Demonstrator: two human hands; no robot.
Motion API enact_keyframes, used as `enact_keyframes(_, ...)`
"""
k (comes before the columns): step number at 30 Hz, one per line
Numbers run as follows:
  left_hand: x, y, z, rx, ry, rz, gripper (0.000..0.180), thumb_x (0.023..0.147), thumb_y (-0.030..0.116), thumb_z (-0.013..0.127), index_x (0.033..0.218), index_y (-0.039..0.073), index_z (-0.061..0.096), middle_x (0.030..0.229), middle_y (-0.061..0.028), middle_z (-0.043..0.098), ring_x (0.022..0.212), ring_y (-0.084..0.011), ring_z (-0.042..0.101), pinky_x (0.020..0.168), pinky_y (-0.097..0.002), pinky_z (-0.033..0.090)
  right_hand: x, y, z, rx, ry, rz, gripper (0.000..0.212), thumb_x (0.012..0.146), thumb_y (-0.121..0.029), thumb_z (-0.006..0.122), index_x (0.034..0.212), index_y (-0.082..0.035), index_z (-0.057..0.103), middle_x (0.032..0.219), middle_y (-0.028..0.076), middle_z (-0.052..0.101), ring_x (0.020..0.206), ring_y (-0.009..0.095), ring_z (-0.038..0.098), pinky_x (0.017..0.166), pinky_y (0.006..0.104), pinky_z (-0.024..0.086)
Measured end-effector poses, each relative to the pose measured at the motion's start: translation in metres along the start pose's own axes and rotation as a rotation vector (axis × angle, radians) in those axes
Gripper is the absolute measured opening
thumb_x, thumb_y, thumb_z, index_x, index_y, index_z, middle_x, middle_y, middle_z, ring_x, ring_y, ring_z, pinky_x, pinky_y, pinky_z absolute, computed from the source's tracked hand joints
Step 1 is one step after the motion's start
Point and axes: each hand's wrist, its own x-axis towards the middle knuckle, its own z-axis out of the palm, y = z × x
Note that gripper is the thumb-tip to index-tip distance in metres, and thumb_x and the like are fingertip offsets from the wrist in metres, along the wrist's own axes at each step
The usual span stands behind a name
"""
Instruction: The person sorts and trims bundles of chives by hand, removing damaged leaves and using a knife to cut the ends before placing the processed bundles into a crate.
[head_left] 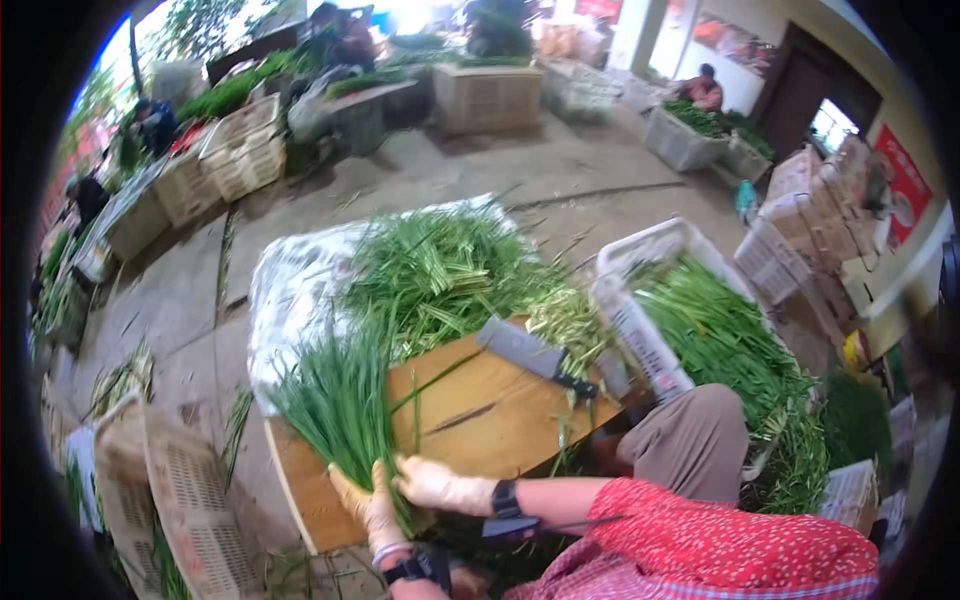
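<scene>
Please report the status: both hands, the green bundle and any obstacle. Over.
Left hand around base of long, thin green-leaf bundle; right hand beside it, contact unclear. Black-handled, broad grey metal cleaver lies on brown wooden board, apart from bundle.

The left fingers (pixel 379 482) hold long green stalks (pixel 345 405).

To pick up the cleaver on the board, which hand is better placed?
Probably the right hand: it is nearer the cleaver, whose handle points toward the person's right, while the left hand grips the green bundle.
</scene>
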Motion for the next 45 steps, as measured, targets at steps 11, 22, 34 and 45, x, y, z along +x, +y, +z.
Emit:
enact_keyframes(11, 0.012, -0.002, -0.035, -0.862, 0.01, -0.343, 0.058, 0.089, -0.003, 0.06, 0.143, 0.0, 0.041, 0.145, -0.0134, 0.045, 0.13, -0.0239, 0.046, 0.108, -0.0337, 0.037, -0.017, 0.041, -0.043, -0.036, 0.267, -0.123, 0.028, 0.091, -0.027, 0.057, 0.108, -0.008, 0.067, 0.106, 0.019, 0.067, 0.099, 0.034, 0.065, 0.085, 0.0398, 0.052)
enact_keyframes(22, 0.013, -0.004, -0.047, -0.894, 0.051, -0.435, 0.056, 0.081, -0.019, 0.051, 0.133, 0.0, 0.054, 0.132, -0.0137, 0.058, 0.115, -0.0213, 0.058, 0.099, -0.0322, 0.046, -0.03, -0.064, -0.006, -0.265, 0.091, -0.578, 0.021, 0.085, -0.022, 0.066, 0.102, -0.013, 0.07, 0.089, 0.011, 0.067, 0.084, 0.031, 0.066, 0.073, 0.0405, 0.054)
enact_keyframes(34, 0.015, -0.016, -0.039, -0.972, 0.016, -0.452, 0.051, 0.082, -0.017, 0.051, 0.131, -0.002, 0.055, 0.128, -0.0134, 0.06, 0.109, -0.02, 0.06, 0.093, -0.0298, 0.048, -0.008, -0.056, 0.041, -0.667, 0.004, -0.393, 0.019, 0.084, -0.026, 0.062, 0.082, -0.007, 0.063, 0.081, 0.014, 0.068, 0.077, 0.034, 0.068, 0.066, 0.0464, 0.053)
enact_keyframes(45, 0.015, -0.016, -0.035, -0.857, 0.056, -0.434, 0.043, 0.089, -0.001, 0.06, 0.132, 0.0, 0.054, 0.12, -0.0105, 0.063, 0.101, -0.0182, 0.061, 0.09, -0.03, 0.049, -0.083, -0.041, -0.057, 0.48, -1.075, 0.142, 0.027, 0.092, -0.032, 0.065, 0.102, -0.006, 0.066, 0.08, 0.003, 0.068, 0.069, 0.012, 0.064, 0.061, 0.025, 0.049)
